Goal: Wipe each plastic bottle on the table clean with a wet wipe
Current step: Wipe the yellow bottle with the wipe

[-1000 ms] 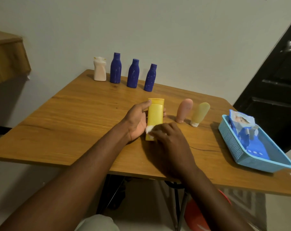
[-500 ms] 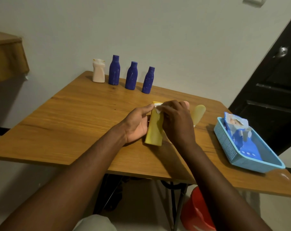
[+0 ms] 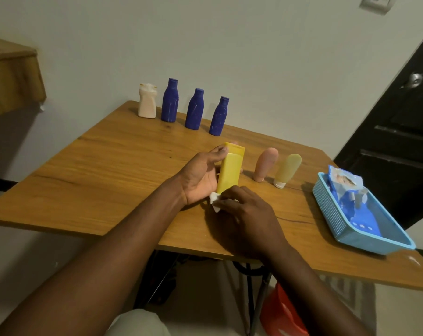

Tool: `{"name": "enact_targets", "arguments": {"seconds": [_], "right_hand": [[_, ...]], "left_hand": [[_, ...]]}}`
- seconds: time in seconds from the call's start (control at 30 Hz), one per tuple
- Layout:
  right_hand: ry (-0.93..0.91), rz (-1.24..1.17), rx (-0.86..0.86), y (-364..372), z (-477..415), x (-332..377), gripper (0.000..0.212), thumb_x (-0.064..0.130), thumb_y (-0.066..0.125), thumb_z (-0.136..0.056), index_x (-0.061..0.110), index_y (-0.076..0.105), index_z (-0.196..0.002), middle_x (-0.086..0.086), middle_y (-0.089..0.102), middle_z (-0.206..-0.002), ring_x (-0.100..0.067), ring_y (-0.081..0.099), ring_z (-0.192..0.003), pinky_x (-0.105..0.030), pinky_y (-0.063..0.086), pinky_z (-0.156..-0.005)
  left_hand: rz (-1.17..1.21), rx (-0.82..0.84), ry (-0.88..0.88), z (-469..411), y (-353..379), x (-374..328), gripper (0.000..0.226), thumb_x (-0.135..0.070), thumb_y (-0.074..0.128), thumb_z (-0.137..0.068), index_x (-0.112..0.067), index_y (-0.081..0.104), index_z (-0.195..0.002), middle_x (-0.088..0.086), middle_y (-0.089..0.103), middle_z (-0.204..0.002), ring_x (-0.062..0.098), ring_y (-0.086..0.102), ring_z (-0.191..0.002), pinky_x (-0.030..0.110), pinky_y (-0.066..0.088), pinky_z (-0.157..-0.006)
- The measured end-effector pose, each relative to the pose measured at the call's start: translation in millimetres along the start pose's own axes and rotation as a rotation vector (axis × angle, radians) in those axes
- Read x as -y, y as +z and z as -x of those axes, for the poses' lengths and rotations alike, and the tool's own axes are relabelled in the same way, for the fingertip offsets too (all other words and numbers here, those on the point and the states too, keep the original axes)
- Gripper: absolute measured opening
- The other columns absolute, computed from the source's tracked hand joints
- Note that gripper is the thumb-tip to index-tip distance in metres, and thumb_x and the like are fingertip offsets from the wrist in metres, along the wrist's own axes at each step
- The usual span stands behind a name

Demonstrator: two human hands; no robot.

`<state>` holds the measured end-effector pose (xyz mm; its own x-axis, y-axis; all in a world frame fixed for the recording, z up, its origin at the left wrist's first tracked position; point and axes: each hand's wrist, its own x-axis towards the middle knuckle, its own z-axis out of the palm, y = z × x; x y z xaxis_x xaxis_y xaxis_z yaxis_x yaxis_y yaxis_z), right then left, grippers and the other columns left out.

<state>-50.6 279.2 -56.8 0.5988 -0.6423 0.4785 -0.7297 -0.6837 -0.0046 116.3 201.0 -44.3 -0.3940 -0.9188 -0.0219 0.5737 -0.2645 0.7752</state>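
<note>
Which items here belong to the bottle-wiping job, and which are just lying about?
Job: yellow bottle held by left hand; wet wipe under right hand; cream bottle; three blue bottles; pink tube; pale yellow tube; wipes pack.
Lying about: blue basket; red bucket.

Left hand (image 3: 200,177) cupped, fingers curled; right hand (image 3: 246,220) pinching, knuckles up.

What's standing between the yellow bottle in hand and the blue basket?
Head view: a pink tube and a pale yellow tube stand between the yellow bottle and the blue basket.
</note>
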Motion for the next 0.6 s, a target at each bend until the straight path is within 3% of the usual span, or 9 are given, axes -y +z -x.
{"name": "enact_targets", "arguments": {"seconds": [0.07, 0.17, 0.27, 0.33, 0.4, 0.5, 0.6], "right_hand": [[0.024, 0.032, -0.042, -2, -10, -5, 0.03, 0.017, 0.074, -0.083, 0.018, 0.076, -0.113, -0.003, 0.067, -0.112, -0.023, 0.064, -0.095, -0.039, 0.059, -0.064], [0.096, 0.027, -0.159, -8, -31, -10, 0.032, 0.009, 0.077, -0.083, 0.014, 0.075, -0.115, -0.006, 0.067, -0.114, -0.022, 0.065, -0.098, -0.037, 0.06, -0.068], [0.127, 0.004, -0.238, -14, -47, -9, 0.026, 0.01, 0.079, -0.083, 0.013, 0.076, -0.11, -0.009, 0.068, -0.112, -0.022, 0.065, -0.097, -0.035, 0.059, -0.073], [0.136, -0.008, -0.247, -13, -49, -8, 0.026, 0.009, 0.08, -0.083, 0.012, 0.076, -0.108, -0.009, 0.068, -0.111, -0.021, 0.065, -0.097, -0.035, 0.059, -0.073], [0.131, -0.022, -0.243, -7, -42, -6, 0.025, 0.009, 0.077, -0.085, 0.013, 0.075, -0.11, -0.008, 0.067, -0.113, -0.021, 0.063, -0.098, -0.036, 0.059, -0.071], [0.06, 0.002, -0.162, 4, -18, 0, 0.03, 0.024, 0.062, -0.088, 0.017, 0.072, -0.115, -0.007, 0.064, -0.119, -0.023, 0.059, -0.103, -0.038, 0.057, -0.069], [-0.013, 0.06, -0.115, 9, 4, 6, 0.037, 0.021, 0.068, -0.079, 0.017, 0.074, -0.115, -0.006, 0.064, -0.119, -0.024, 0.058, -0.099, -0.035, 0.053, -0.065]], "left_hand": [[0.011, 0.001, -0.004, 0, 0, 0, 0.047, -0.029, 0.064, -0.098, -0.025, 0.06, -0.144, 0.017, 0.058, -0.133, 0.031, 0.06, -0.116, 0.048, 0.048, -0.102], [0.021, -0.014, -0.002, 1, 0, 0, 0.048, -0.026, 0.069, -0.095, -0.023, 0.06, -0.141, 0.016, 0.065, -0.128, 0.029, 0.065, -0.112, 0.046, 0.048, -0.105], [-0.044, -0.048, 0.021, 0, 0, 2, 0.039, -0.029, 0.073, -0.094, -0.025, 0.063, -0.132, 0.019, 0.062, -0.143, 0.037, 0.056, -0.137, 0.054, 0.041, -0.117], [-0.045, -0.061, 0.037, -2, -1, 2, 0.046, -0.03, 0.076, -0.092, -0.023, 0.062, -0.135, 0.02, 0.058, -0.147, 0.039, 0.051, -0.141, 0.057, 0.04, -0.117], [-0.028, -0.087, 0.043, -2, 0, 1, 0.056, -0.031, 0.081, -0.086, -0.021, 0.061, -0.137, 0.021, 0.058, -0.146, 0.038, 0.058, -0.133, 0.052, 0.046, -0.113], [-0.023, -0.143, 0.052, 0, 3, -1, 0.054, -0.031, 0.081, -0.082, -0.022, 0.062, -0.132, 0.015, 0.061, -0.127, 0.028, 0.061, -0.11, 0.048, 0.055, -0.096], [-0.039, -0.156, 0.062, -1, 4, -1, 0.05, -0.032, 0.081, -0.082, -0.025, 0.062, -0.127, 0.009, 0.058, -0.126, 0.027, 0.058, -0.114, 0.051, 0.059, -0.091]]}}
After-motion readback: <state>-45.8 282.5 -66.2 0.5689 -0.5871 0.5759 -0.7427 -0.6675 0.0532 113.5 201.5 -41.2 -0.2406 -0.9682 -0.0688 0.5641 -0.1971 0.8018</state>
